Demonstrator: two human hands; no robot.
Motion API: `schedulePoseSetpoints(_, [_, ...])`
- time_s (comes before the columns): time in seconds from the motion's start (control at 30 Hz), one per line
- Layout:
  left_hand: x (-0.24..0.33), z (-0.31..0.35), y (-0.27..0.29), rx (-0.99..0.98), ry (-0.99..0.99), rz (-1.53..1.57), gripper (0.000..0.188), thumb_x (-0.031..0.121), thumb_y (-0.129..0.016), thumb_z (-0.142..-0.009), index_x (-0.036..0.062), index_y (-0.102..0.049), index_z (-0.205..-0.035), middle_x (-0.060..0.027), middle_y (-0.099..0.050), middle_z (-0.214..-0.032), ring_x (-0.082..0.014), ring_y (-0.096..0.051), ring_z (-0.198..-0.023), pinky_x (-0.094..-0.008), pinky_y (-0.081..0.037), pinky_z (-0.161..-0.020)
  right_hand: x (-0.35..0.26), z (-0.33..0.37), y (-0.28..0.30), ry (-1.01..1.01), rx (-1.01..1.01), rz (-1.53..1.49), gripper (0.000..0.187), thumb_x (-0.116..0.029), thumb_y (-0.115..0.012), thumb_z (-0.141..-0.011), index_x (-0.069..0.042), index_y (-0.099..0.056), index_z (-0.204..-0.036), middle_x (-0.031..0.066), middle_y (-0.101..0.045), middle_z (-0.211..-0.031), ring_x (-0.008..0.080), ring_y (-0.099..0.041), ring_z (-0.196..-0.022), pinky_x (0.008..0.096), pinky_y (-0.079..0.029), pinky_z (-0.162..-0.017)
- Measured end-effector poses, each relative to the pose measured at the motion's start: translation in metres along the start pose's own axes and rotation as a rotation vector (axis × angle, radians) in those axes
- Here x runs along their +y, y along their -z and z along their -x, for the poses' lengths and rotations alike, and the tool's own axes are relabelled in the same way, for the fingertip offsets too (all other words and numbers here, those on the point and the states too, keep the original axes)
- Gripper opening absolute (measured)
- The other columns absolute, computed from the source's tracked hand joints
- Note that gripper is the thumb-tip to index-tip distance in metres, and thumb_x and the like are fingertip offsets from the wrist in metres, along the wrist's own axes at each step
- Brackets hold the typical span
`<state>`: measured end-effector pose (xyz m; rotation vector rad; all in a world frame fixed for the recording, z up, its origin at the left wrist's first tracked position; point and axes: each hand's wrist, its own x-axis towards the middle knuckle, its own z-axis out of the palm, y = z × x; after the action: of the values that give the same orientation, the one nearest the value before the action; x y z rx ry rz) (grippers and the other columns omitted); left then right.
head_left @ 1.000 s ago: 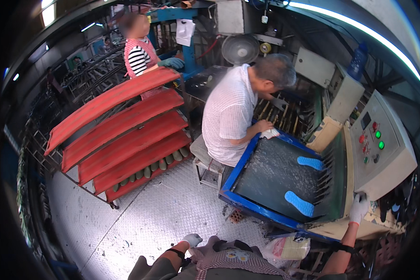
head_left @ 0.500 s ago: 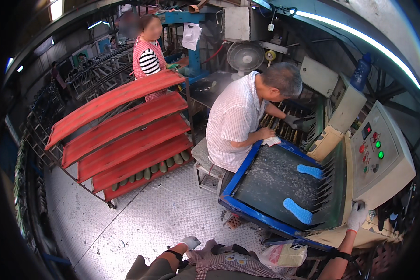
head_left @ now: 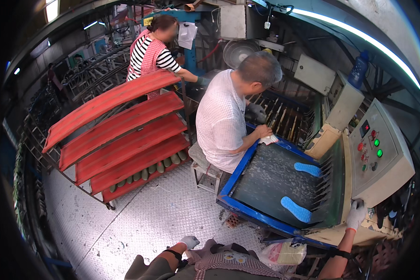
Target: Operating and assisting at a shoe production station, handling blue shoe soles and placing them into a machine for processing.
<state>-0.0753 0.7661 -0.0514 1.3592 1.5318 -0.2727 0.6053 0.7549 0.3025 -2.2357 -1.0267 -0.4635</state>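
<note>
I'd steady my right hand [head_left: 356, 214], fingers bent against the lower edge of the control box [head_left: 382, 161] right of the blue insoles [head_left: 296, 209], grip unclear, half-curled left hand [head_left: 190, 241] seemingly empty, held clear.

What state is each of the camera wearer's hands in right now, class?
Left hand: gloved, nothing visible in it; open or closed cannot be told.
Right hand: gloved, at the lower edge of the control box; whether it grips cannot be told.

A red-shelved rack [head_left: 126, 126] stands near a grey stool [head_left: 201, 158].
</note>
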Motion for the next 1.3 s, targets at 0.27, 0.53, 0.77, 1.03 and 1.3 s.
schedulePoseSetpoints(0.27, [-0.004,-0.003,-0.003,-0.018,0.019,0.121,0.050,0.047,-0.059,-0.087,0.0080,-0.069,-0.117,-0.0154,-0.072,-0.105,-0.0286,-0.070,-0.095,-0.0397,-0.053,-0.088,-0.008,0.003,0.006,-0.052,-0.006,-0.017,0.019,-0.014,-0.057,-0.089,0.002,-0.066,-0.092,0.0228,-0.064,-0.094,0.0391,-0.060,-0.092,0.0443,-0.046,-0.082])
schedulePoseSetpoints(0.53, [-0.006,-0.003,-0.004,-0.006,0.040,0.161,0.045,0.041,-0.060,-0.088,0.0073,-0.070,-0.116,-0.0130,-0.074,-0.102,-0.0230,-0.071,-0.090,-0.0359,-0.054,-0.085,-0.011,-0.001,0.000,0.080,0.040,0.156,0.022,-0.020,-0.056,-0.088,-0.001,-0.068,-0.089,0.0232,-0.064,-0.092,0.0410,-0.059,-0.090,0.0483,-0.046,-0.080])
schedulePoseSetpoints(0.77, [-0.007,-0.009,-0.008,0.001,0.018,0.203,0.040,0.035,-0.064,-0.088,0.0048,-0.070,-0.113,-0.0111,-0.074,-0.095,-0.0192,-0.072,-0.080,-0.0332,-0.055,-0.077,-0.011,0.001,0.007,0.069,0.051,0.166,0.022,-0.021,-0.056,-0.088,-0.002,-0.068,-0.091,0.0228,-0.064,-0.093,0.0413,-0.060,-0.090,0.0487,-0.046,-0.080])
schedulePoseSetpoints(1.03, [-0.005,-0.004,-0.010,0.010,0.003,0.282,0.039,0.033,-0.065,-0.089,0.0010,-0.069,-0.111,-0.0109,-0.073,-0.091,-0.0191,-0.070,-0.074,-0.0338,-0.055,-0.071,-0.017,0.002,0.012,0.010,0.006,0.115,0.023,-0.022,-0.056,-0.089,-0.003,-0.069,-0.092,0.0217,-0.064,-0.095,0.0405,-0.060,-0.093,0.0487,-0.045,-0.082])
schedulePoseSetpoints(1.3, [0.010,0.008,-0.005,0.006,0.056,0.283,0.036,0.029,-0.065,-0.089,0.0004,-0.069,-0.110,-0.0103,-0.072,-0.090,-0.0185,-0.069,-0.073,-0.0333,-0.055,-0.069,-0.019,0.002,0.012,-0.005,0.010,0.101,0.023,-0.023,-0.057,-0.089,-0.002,-0.068,-0.093,0.0223,-0.064,-0.095,0.0413,-0.060,-0.092,0.0466,-0.046,-0.081])
